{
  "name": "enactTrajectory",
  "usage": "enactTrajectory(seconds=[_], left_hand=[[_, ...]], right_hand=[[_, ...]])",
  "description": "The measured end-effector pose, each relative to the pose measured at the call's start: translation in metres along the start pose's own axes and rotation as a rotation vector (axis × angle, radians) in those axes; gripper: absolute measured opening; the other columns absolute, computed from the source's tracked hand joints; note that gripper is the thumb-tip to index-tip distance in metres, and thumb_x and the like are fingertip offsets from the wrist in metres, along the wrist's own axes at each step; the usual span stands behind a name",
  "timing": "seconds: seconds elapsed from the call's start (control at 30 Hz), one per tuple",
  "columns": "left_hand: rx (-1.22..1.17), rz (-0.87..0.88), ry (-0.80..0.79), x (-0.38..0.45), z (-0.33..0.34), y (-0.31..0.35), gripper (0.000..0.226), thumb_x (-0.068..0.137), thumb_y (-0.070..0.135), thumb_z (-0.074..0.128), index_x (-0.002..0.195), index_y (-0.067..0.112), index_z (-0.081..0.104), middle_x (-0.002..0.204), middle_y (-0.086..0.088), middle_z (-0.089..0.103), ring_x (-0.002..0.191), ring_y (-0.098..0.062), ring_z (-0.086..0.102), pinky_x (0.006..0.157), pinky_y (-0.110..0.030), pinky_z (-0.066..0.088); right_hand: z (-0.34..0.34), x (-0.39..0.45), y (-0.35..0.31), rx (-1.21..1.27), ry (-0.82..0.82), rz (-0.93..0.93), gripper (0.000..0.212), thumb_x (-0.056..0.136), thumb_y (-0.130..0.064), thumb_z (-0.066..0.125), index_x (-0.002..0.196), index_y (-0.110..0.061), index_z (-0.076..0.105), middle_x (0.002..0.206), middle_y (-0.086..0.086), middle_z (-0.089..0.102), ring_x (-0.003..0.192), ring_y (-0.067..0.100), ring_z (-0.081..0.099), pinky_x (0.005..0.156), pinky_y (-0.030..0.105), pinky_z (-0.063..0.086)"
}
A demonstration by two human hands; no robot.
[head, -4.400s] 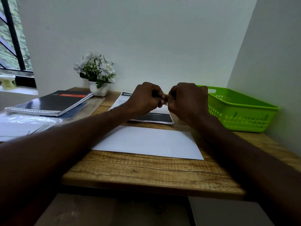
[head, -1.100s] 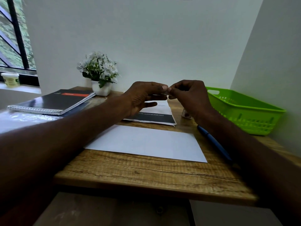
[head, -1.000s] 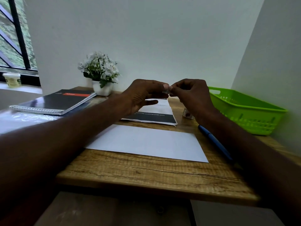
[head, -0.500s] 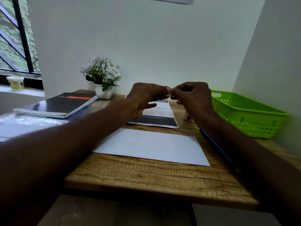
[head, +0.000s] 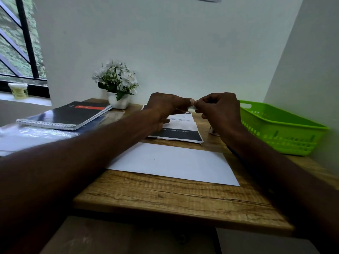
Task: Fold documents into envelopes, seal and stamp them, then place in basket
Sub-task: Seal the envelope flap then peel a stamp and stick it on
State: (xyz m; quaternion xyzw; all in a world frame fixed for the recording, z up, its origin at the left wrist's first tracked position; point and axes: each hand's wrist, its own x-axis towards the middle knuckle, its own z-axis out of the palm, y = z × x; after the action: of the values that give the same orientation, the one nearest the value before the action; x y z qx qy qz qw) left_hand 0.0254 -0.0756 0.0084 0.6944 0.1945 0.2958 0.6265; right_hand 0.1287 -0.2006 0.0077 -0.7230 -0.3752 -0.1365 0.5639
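A white envelope (head: 174,163) lies flat on the wooden desk (head: 165,197) in front of me. Behind it lies a printed document (head: 181,129) with a dark band. My left hand (head: 167,107) and my right hand (head: 220,110) are raised above that document, fingertips meeting. Between them they pinch a tiny pale piece, probably a stamp (head: 193,106), mostly hidden by the fingers. A green plastic basket (head: 286,132) stands at the right against the wall, nothing visible inside.
A black spiral notebook (head: 67,114) lies at the left on clear plastic sleeves (head: 27,136). A small white pot of flowers (head: 117,85) stands at the back. A small pale object (head: 212,131) peeks out behind my right wrist. The wall is close on the right.
Both hands stay together above the document, working the small piece; they have risen a little, and the fingers have shifted. The camera tilted slightly. The blue pen seen earlier is now hidden under my right forearm.
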Motion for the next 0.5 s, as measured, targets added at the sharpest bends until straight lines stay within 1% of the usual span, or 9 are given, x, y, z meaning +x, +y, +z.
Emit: enactTrajectory(seconds=[0.07, 0.17, 0.27, 0.33, 0.4, 0.5], left_hand=[[0.019, 0.009, 0.013, -0.001, 0.001, 0.0, 0.032, 0.072, 0.034, 0.092, 0.092, 0.012, 0.08, 0.086, -0.001, 0.081, 0.09, -0.009, 0.077, 0.1, -0.045, 0.047], [0.07, 0.03, 0.008, -0.002, -0.001, -0.001, 0.035, 0.071, 0.034, 0.092, 0.092, 0.009, 0.08, 0.084, -0.005, 0.08, 0.085, -0.011, 0.078, 0.088, -0.041, 0.048], [0.077, 0.05, -0.011, -0.003, -0.003, -0.001, 0.038, 0.074, 0.033, 0.091, 0.096, 0.005, 0.077, 0.089, -0.009, 0.08, 0.083, -0.015, 0.079, 0.089, -0.041, 0.05], [0.044, 0.091, 0.023, 0.0, -0.003, 0.0, 0.03, 0.079, 0.028, 0.088, 0.093, 0.005, 0.076, 0.083, -0.008, 0.078, 0.076, -0.016, 0.078, 0.084, -0.035, 0.052], [0.003, 0.128, 0.071, 0.004, -0.008, 0.0, 0.017, 0.083, 0.023, 0.085, 0.088, 0.011, 0.075, 0.077, -0.003, 0.076, 0.069, -0.014, 0.076, 0.074, -0.03, 0.05], [-0.007, 0.142, 0.089, 0.01, -0.016, -0.002, 0.007, 0.088, 0.018, 0.08, 0.085, 0.015, 0.075, 0.077, -0.001, 0.078, 0.069, -0.013, 0.076, 0.069, -0.027, 0.046]], right_hand=[[-0.001, -0.001, 0.001, -0.016, 0.002, 0.001, 0.012, 0.072, -0.03, 0.073, 0.071, -0.02, 0.079, 0.066, -0.004, 0.075, 0.074, 0.014, 0.076, 0.077, 0.049, 0.062], [0.0, -0.004, 0.0, -0.096, -0.002, -0.024, 0.012, 0.077, -0.027, 0.074, 0.074, -0.018, 0.08, 0.066, -0.003, 0.074, 0.071, 0.014, 0.074, 0.075, 0.046, 0.062], [0.001, -0.005, -0.002, -0.148, 0.01, -0.055, 0.011, 0.079, -0.025, 0.074, 0.074, -0.017, 0.08, 0.066, -0.003, 0.074, 0.071, 0.014, 0.072, 0.076, 0.043, 0.06], [0.0, -0.003, -0.002, -0.157, 0.035, -0.04, 0.011, 0.077, -0.024, 0.072, 0.073, -0.017, 0.079, 0.066, -0.004, 0.074, 0.072, 0.014, 0.072, 0.076, 0.041, 0.06], [-0.002, -0.001, -0.001, -0.159, 0.054, -0.028, 0.011, 0.076, -0.024, 0.071, 0.072, -0.017, 0.079, 0.068, -0.003, 0.074, 0.073, 0.014, 0.073, 0.076, 0.04, 0.06], [-0.006, 0.0, 0.0, -0.183, 0.072, -0.039, 0.012, 0.076, -0.024, 0.071, 0.074, -0.017, 0.08, 0.071, -0.004, 0.075, 0.074, 0.013, 0.073, 0.076, 0.039, 0.06]])
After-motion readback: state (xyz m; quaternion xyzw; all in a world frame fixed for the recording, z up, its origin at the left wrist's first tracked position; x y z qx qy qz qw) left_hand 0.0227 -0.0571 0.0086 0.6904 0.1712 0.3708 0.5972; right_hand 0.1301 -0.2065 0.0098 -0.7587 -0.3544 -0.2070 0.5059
